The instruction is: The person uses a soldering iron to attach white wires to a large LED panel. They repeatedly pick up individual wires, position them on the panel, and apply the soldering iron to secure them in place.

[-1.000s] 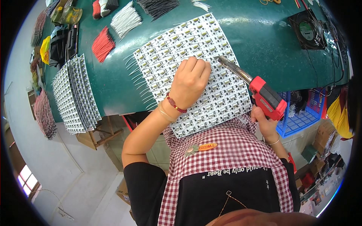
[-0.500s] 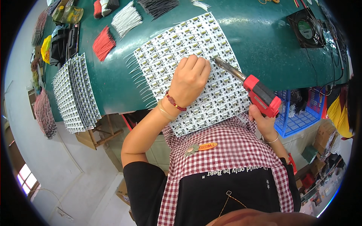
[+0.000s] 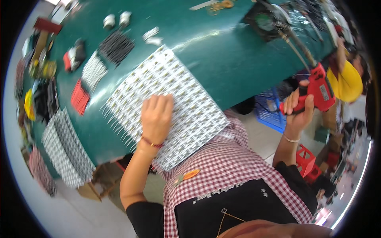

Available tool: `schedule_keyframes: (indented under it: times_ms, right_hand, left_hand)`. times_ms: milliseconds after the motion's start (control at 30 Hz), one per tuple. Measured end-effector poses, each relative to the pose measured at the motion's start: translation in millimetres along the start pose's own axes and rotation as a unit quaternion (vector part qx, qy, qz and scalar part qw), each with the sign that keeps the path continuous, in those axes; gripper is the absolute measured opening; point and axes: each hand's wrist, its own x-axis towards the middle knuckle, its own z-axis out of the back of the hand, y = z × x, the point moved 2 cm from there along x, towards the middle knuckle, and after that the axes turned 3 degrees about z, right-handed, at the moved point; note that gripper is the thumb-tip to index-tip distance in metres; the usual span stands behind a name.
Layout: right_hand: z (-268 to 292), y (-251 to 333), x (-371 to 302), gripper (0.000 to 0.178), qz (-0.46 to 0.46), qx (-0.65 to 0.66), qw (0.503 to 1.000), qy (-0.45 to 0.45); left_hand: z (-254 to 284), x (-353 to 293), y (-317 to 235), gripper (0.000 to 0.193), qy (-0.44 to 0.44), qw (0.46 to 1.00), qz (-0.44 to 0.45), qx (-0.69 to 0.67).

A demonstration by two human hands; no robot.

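Observation:
A large white circuit-board panel [image 3: 194, 105], with rows of small parts and thin white wires along its left edge, lies tilted on the green table and overhangs its near edge. My left hand [image 3: 156, 121] rests on the panel with its fingers curled closed; whatever they hold, if anything, is hidden. Off to the right, my right hand [image 3: 298, 113] is wrapped round the handle of a red soldering gun [image 3: 322, 88]. The gun is raised away from the panel, and its metal barrel points up toward a black fan [image 3: 262, 22]. Motion blurs the picture.
Bundles of red wires [image 3: 80, 98], white wires [image 3: 94, 71] and black wires [image 3: 116, 45] lie beyond the panel. More stacked panels [image 3: 65, 148] stand at the left. A blue crate [image 3: 270, 111] and a red stool [image 3: 304, 158] are at right, with a person in yellow [image 3: 346, 81] behind.
The soldering gun has left the panel and swung up to the right with my right hand. My left hand stays closed on the panel. The whole view has shifted and turned.

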Motion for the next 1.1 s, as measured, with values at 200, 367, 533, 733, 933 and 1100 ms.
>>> schedule_keyframes:
  times_ms: [200, 367, 533, 733, 933, 1100]
  right_hand:
    - [60.9, 7.8, 82.6, 0.033, 0.103, -0.047, 0.979, -0.17]
    - [87.9, -42.1, 125.8, 0.023, -0.016, -0.135, 0.965, -0.224]
    - [62.7, -9.4, 72.4, 0.035, 0.012, 0.0, 0.99, -0.137]
    - [-18.3, -15.5, -18.6, 0.049, -0.099, 0.007, 0.994, 0.039]
    - [-36.2, -35.0, -79.0, 0.051, -0.262, -0.083, 0.945, 0.176]
    - [-44.8, -47.8, -95.2, 0.039, -0.29, -0.106, 0.927, 0.214]
  left_hand:
    - [-4.0, 1.6, -7.5, 0.024, -0.019, 1.0, -0.013, 0.01]
    - [3.8, -3.8, -10.6, 0.023, -0.021, 0.999, 0.023, -0.023]
    - [22.7, -16.6, -1.2, 0.024, -0.068, 0.995, 0.065, -0.039]
    - [-3.1, -2.1, -2.1, 0.02, -0.086, 0.987, 0.069, -0.121]
    - [-14.5, -2.8, -4.9, 0.024, -0.058, 0.987, 0.049, -0.139]
    - [-18.7, -2.6, -1.6, 0.026, -0.057, 0.981, 0.046, -0.179]
